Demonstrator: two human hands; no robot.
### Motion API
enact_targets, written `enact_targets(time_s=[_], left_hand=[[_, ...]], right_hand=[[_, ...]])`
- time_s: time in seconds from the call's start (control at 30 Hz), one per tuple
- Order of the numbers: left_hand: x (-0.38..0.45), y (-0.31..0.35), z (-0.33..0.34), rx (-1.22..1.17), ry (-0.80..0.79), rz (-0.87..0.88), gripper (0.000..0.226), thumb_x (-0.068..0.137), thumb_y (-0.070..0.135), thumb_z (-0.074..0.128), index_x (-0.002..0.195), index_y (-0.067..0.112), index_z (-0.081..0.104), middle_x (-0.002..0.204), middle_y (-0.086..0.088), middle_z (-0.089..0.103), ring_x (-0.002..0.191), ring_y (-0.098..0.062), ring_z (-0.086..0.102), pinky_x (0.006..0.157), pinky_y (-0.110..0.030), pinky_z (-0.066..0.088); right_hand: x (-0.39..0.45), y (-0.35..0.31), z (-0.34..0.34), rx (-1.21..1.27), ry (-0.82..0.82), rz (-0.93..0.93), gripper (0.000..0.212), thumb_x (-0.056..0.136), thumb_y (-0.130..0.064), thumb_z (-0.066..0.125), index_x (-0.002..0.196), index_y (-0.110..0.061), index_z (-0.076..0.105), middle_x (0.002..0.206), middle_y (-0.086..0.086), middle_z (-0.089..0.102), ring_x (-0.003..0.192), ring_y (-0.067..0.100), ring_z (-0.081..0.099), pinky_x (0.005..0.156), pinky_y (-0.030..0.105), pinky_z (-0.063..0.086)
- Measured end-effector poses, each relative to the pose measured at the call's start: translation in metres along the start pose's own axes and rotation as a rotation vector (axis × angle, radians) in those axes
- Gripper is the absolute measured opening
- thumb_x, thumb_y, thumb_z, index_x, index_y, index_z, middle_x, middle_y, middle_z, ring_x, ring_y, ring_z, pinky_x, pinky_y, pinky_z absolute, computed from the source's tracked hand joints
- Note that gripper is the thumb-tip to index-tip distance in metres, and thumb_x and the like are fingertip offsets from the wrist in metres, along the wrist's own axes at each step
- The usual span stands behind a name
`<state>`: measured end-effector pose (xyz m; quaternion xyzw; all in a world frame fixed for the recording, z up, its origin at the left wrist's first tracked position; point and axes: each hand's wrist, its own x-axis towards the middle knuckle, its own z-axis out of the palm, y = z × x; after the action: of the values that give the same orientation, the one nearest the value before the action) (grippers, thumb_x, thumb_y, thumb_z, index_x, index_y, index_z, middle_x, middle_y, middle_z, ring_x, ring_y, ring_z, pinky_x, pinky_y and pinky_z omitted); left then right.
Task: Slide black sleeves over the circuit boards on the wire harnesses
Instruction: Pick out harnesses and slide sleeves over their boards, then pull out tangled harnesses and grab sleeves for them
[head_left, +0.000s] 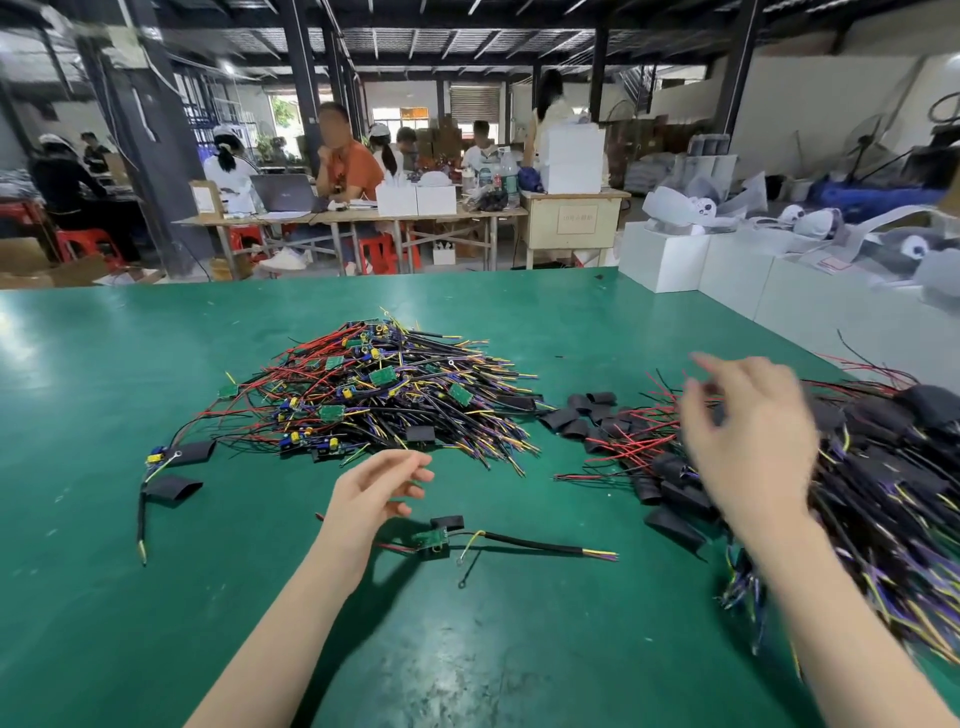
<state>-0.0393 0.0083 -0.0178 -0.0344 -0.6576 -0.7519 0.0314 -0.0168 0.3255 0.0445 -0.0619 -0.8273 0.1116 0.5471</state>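
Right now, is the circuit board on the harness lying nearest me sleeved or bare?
Bare. The green circuit board shows uncovered on the table, with a black sleeve lying just behind it.

White boxes (665, 260), laptop (283, 192), red stools (384, 252)

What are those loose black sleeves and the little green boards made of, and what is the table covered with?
Black sleeves: probably soft plastic or rubbery tubing with a matte finish; they lie flattened and slightly bent. Green boards: they look like rigid laminate circuit board with a green coating, carrying small parts. Table: a green mat, seemingly vinyl or rubber, smooth with a dull sheen, scuffed near the front edge.
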Motion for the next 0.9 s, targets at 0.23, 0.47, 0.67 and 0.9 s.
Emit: enact_targets(time_s=[0.23, 0.47, 0.67, 0.9], left_hand=[[-0.001, -0.002, -0.001, 0.079, 0.0, -0.002, 0.015, 0.093, 0.009, 0.059, 0.097, -0.001, 0.07, 0.081, -0.007, 0.07, 0.071, -0.017, 0.057, 0.064, -0.027, 0.041], [0.001, -0.004, -0.004, 0.084, -0.01, -0.028, 0.012, 0.092, 0.008, 0.06, 0.093, 0.003, 0.071, 0.079, -0.005, 0.071, 0.068, -0.016, 0.057, 0.061, -0.025, 0.041], [0.003, -0.008, -0.006, 0.171, 0.034, 0.07, 0.011, 0.091, 0.002, 0.061, 0.092, 0.008, 0.071, 0.081, -0.003, 0.072, 0.067, -0.011, 0.06, 0.059, -0.019, 0.045], [0.043, -0.008, -0.014, 0.679, 0.35, 0.34, 0.031, 0.087, 0.0, 0.062, 0.116, 0.011, 0.061, 0.114, -0.004, 0.061, 0.099, -0.013, 0.057, 0.094, -0.034, 0.046]], right_hand=[[-0.008, -0.056, 0.103, -0.314, -0.899, -0.213, 0.028, 0.092, -0.026, 0.05, 0.111, -0.01, 0.062, 0.117, 0.012, 0.059, 0.114, 0.029, 0.05, 0.091, 0.036, 0.041], [-0.014, -0.045, 0.144, -0.417, -0.969, -0.118, 0.031, 0.091, -0.034, 0.056, 0.115, -0.016, 0.06, 0.121, 0.007, 0.061, 0.118, 0.028, 0.049, 0.096, 0.038, 0.036], [-0.032, -0.065, 0.099, -0.131, -0.808, -0.281, 0.038, 0.088, -0.051, 0.05, 0.113, -0.025, 0.063, 0.105, 0.002, 0.059, 0.106, 0.023, 0.052, 0.087, 0.032, 0.037], [-0.077, -0.055, 0.04, -0.042, -0.987, -0.082, 0.047, 0.078, -0.065, 0.057, 0.088, -0.02, 0.062, 0.089, -0.002, 0.042, 0.091, 0.023, 0.058, 0.07, 0.03, 0.042]])
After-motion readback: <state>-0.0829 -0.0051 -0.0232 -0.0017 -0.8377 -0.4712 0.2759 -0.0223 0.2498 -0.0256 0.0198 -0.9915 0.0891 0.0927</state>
